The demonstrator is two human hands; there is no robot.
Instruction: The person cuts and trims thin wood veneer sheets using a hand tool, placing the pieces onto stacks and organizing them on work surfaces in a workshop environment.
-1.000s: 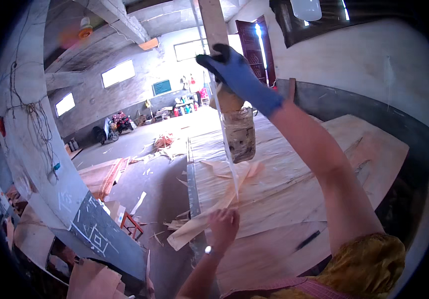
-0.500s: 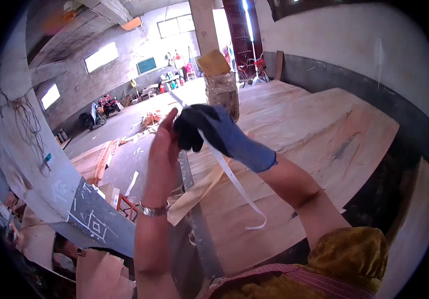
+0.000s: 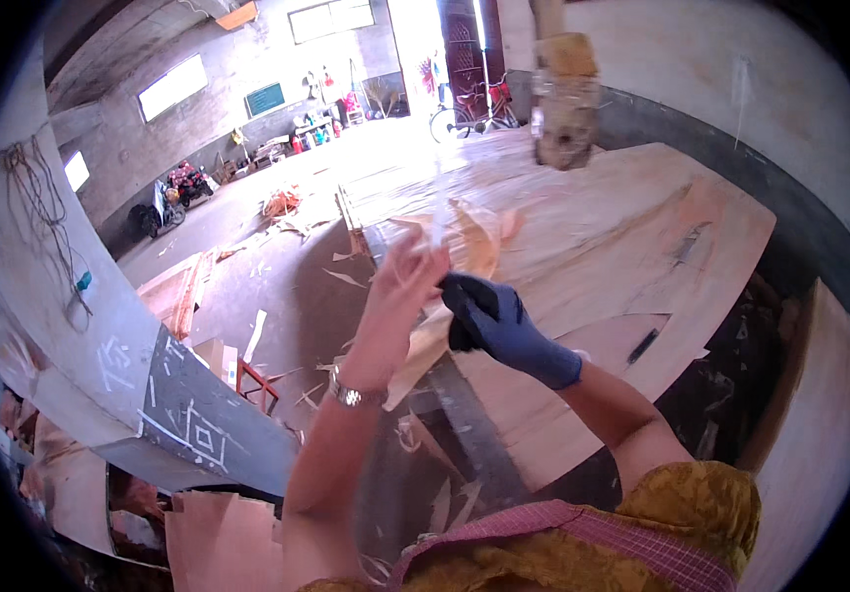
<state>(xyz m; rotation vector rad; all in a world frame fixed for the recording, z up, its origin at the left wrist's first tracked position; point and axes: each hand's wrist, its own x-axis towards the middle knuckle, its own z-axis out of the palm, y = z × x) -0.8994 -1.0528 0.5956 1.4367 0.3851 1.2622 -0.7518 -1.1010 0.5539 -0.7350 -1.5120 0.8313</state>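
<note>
My bare left hand (image 3: 408, 286), with a metal watch (image 3: 354, 392) on the wrist, is raised against my right hand; its fingers are smeared by motion. A blue-and-black work glove covers my right hand (image 3: 492, 321), and its fingers are curled closed. Up from where the hands meet runs a narrow white strip (image 3: 438, 202), pale against the bright sheets. Its lower end is hidden by the hands. Just beyond them, torn pieces of thin veneer (image 3: 479, 237) lie on broad wooden veneer sheets (image 3: 603, 266).
A clear plastic container (image 3: 565, 123) with a yellow block (image 3: 569, 55) hangs beyond the sheets. The concrete pillar (image 3: 99, 266) rises at left, with loose wires. Veneer scraps (image 3: 282, 202) litter the floor. A wooden panel (image 3: 820, 414) stands at right.
The view has swung, so the hanging container and my hands sit farther right in it. The white strip's long tail that hung below my right hand no longer shows.
</note>
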